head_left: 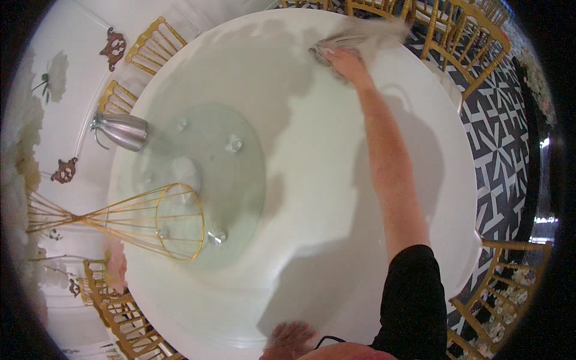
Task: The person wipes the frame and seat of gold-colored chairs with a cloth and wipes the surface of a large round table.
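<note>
Round white desk [324, 210], gold chairs [516, 245] around. Our right hand [343, 59] has its grip clamped on a blurred cloth [341, 43] near the far edge; left hand [290, 339] at near edge, fingers apart.

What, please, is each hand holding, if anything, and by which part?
The right hand holds a blurred greyish cloth by its bunched left end; the left hand holds nothing visible.

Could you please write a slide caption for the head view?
Right hand holding a blurred cloth on a round white table with glass turntable, left hand at near edge.
</note>
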Demonstrator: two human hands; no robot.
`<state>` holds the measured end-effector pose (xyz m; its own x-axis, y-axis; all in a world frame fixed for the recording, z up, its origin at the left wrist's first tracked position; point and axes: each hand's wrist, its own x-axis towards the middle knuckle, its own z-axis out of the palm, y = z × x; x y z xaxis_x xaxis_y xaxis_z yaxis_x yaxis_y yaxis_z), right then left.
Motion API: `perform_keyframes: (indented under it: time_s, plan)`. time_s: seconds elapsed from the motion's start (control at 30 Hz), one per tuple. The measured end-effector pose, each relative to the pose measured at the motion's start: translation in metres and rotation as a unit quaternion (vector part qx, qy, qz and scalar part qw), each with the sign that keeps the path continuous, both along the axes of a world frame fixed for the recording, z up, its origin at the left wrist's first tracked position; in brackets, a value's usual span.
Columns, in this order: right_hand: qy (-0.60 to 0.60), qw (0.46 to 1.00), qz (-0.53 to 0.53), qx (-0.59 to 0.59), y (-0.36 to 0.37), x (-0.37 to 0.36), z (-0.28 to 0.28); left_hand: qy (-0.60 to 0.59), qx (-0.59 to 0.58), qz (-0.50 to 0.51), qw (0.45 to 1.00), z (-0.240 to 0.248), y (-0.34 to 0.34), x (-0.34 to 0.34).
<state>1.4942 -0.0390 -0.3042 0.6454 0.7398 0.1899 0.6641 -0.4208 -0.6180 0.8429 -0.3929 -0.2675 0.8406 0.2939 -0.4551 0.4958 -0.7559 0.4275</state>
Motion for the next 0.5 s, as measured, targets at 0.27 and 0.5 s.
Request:
perform_keyframes:
  time_s: [0.27,0.5]
  plan:
    - [-0.144,0.988,-0.053,-0.023,-0.195,-0.036,-0.007,-0.167,0.061,0.01,0.984,0.0,0.004,0.021]
    - [-0.121,0.966,-0.136,-0.184,-0.456,-0.309,0.018,-0.188,0.095,-0.016,0.978,-0.005,0.0,0.006]
